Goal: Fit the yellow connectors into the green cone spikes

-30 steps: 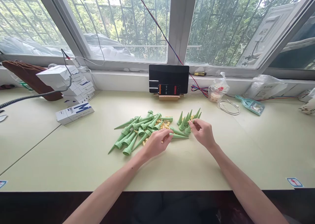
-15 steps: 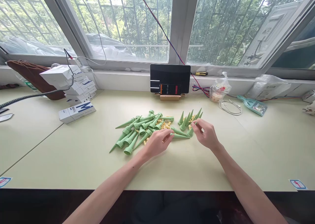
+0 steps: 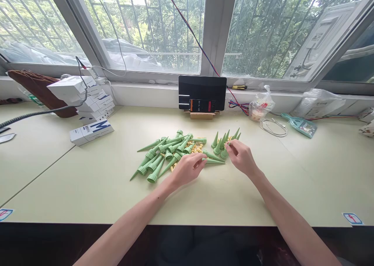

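Note:
My right hand [image 3: 242,156] pinches the top of a green plant watering spike [image 3: 224,154], which stands on its wide cap with its tip up. Beside it stands a group of upright green spikes [image 3: 217,149], with small yellow pieces among them. My left hand [image 3: 188,168] rests low over the table with its fingers closed at the wide end of a lying green spike [image 3: 214,161]; that end is hidden by the fingers. To the left lies a loose pile of green spikes [image 3: 162,155], with small yellow plastic parts [image 3: 199,146] at its right side.
A phone [image 3: 201,106] showing a timer leans against a black tablet [image 3: 202,87] at the back. White boxes [image 3: 92,132] are at the left. A bagged cup [image 3: 261,104], a coiled white cable [image 3: 274,128] and a teal dustpan-like item [image 3: 300,125] lie at the back right.
My right hand has moved slightly left and away from me with its spike, which now stands more upright, close to the standing group. My left hand has stayed in place.

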`<state>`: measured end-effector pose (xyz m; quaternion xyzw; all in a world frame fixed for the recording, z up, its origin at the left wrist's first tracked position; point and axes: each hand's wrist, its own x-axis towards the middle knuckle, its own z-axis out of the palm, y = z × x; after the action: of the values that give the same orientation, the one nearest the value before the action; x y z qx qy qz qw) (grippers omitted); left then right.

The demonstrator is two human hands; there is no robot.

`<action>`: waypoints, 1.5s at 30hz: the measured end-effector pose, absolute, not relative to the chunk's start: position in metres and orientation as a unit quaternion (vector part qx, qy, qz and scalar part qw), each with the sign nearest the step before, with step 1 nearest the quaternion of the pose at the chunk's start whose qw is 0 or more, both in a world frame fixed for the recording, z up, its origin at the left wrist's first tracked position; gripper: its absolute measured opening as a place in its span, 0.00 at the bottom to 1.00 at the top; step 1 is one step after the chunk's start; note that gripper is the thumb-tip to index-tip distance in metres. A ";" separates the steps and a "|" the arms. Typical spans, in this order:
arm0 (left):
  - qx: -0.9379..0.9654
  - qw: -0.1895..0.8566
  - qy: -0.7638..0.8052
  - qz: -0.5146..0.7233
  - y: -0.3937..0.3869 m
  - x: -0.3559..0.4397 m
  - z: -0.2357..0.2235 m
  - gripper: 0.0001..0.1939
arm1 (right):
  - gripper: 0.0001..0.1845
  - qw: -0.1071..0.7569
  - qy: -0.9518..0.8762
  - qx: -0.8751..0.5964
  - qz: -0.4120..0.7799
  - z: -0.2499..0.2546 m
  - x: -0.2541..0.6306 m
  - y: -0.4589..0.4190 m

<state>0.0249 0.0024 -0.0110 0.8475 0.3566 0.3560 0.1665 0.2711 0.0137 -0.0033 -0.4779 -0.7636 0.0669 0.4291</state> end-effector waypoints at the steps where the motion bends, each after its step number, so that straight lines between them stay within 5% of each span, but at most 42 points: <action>1: 0.848 0.166 0.357 0.355 0.002 0.025 -0.011 0.08 | 0.11 0.427 -0.764 -0.479 0.069 -0.004 0.271 0.014; 15: 0.843 0.162 0.357 0.369 0.003 0.024 -0.011 0.08 | 0.08 0.443 -0.739 -0.502 0.065 -0.005 0.270 0.014; 23: 0.820 0.150 0.376 0.405 0.005 0.025 -0.006 0.07 | 0.07 0.555 -0.665 -0.500 -0.012 0.000 0.261 0.003; 34: 0.773 0.145 0.427 0.445 0.008 0.026 -0.008 0.07 | 0.11 0.266 -0.864 -0.428 0.005 -0.017 0.240 -0.002; 45: 0.785 0.156 0.411 0.437 0.008 0.029 -0.011 0.06 | 0.06 0.138 -0.893 -0.427 0.034 0.000 0.241 -0.002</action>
<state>0.0291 0.0075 -0.0108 0.7845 0.4114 0.4371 0.1555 0.2410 -0.0016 0.0003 -0.4269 -0.8931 0.0342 0.1379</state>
